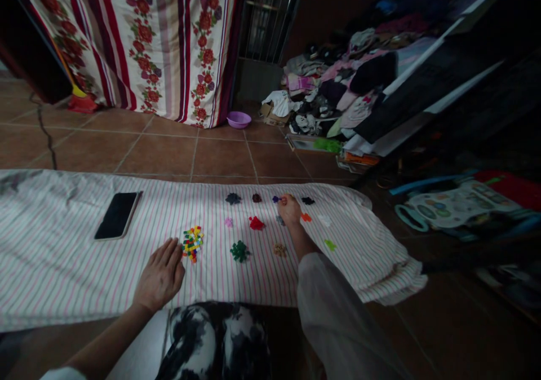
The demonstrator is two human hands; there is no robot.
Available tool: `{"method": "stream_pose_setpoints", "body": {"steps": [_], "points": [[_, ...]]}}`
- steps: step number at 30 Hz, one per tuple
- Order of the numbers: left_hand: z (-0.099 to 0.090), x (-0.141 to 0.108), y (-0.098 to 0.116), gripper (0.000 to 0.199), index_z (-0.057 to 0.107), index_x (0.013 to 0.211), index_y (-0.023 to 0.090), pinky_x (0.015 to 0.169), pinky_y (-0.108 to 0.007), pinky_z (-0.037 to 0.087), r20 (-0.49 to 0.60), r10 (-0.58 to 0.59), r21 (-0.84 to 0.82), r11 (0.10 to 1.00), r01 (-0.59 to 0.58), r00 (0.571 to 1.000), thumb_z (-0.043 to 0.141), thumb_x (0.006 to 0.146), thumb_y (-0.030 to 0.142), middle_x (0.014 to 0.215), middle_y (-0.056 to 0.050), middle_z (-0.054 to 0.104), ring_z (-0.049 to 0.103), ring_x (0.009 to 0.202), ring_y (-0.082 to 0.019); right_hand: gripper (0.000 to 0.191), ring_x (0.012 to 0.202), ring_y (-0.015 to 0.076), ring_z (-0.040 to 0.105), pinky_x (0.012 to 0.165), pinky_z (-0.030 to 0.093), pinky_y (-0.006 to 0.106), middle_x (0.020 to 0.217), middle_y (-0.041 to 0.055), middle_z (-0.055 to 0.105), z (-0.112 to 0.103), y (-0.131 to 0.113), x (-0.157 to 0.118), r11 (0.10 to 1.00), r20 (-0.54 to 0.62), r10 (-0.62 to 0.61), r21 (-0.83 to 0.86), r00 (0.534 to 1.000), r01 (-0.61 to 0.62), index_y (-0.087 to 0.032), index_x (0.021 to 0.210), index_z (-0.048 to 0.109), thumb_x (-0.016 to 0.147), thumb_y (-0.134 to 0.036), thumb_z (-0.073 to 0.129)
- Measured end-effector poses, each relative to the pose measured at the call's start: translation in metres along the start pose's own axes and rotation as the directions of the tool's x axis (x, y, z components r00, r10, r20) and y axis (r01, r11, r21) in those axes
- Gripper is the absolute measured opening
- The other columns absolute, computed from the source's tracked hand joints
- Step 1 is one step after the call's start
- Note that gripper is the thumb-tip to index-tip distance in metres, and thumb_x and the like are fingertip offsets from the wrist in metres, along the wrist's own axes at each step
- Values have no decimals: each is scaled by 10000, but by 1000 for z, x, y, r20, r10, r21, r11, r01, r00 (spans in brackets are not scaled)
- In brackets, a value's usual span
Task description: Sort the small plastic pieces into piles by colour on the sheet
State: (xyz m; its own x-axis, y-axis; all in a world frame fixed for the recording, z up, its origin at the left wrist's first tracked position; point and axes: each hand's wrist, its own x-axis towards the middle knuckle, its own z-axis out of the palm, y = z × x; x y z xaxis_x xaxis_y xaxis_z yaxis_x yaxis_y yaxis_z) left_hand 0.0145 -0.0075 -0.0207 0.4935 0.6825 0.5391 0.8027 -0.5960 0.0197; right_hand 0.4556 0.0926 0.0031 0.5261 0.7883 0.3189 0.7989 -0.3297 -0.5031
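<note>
Your left hand [160, 273] palm-down on the striped cloth [139, 273], fingers extended, just beside the mixed-colour pieces [193, 243], your right hand [289, 208] curled beside the purple pieces [275, 199] in the far row, whether clamped on any cannot be told.

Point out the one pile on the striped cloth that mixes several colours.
The multicoloured pile beside the left hand: it mixes yellow, red and green pieces, while the others, like the green pile to its right, each look single-coloured.

Multicoloured pieces [193, 244] in a patch, apart from seemingly purple bits [275, 199].
</note>
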Motion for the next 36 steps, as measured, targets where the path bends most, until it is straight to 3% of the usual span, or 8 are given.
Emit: {"method": "stream_pose_setpoints", "body": {"steps": [16, 23, 29, 36], "points": [[0, -1, 1, 430, 543, 1263, 114, 1034, -466, 470, 11, -4, -12, 1000, 4, 1000, 495, 851, 227, 1308, -187, 599, 479, 1320, -309, 245, 837, 194, 610, 766, 439, 286, 893, 93, 674, 10, -4, 12, 990, 50, -18, -140, 999, 25, -175, 935, 703, 801, -135, 501], [1, -1, 0, 463, 523, 1314, 158, 1035, -487, 467, 27, -35, -36, 999, 36, 999, 467, 863, 249, 1331, -163, 590, 480, 1322, -306, 288, 879, 201, 594, 830, 451, 308, 929, 93, 678, 1, -4, 5, 997, -9, -49, -58, 999, 49, -160, 973, 701, 806, -145, 466], [2, -2, 0, 429, 566, 1259, 118, 1054, -475, 449, 38, -50, -64, 997, 53, 998, 484, 860, 250, 1310, -185, 600, 475, 1322, -310, 294, 930, 216, 601, 867, 470, 328, 971, 105, 686, -12, -25, -18, 989, -37, -140, 34, 990, 141, -169, 967, 695, 804, -148, 452], [-3, 1, 2, 393, 594, 1214, 101, 1047, -461, 449, 69, -72, -32, 997, 74, 995, 458, 873, 241, 1312, -189, 598, 492, 1303, -305, 281, 859, 181, 635, 839, 502, 290, 959, 73, 684, -12, -78, -76, 934, 69, -294, 232, 953, 271, -195, 951, 704, 830, -171, 451]]}}
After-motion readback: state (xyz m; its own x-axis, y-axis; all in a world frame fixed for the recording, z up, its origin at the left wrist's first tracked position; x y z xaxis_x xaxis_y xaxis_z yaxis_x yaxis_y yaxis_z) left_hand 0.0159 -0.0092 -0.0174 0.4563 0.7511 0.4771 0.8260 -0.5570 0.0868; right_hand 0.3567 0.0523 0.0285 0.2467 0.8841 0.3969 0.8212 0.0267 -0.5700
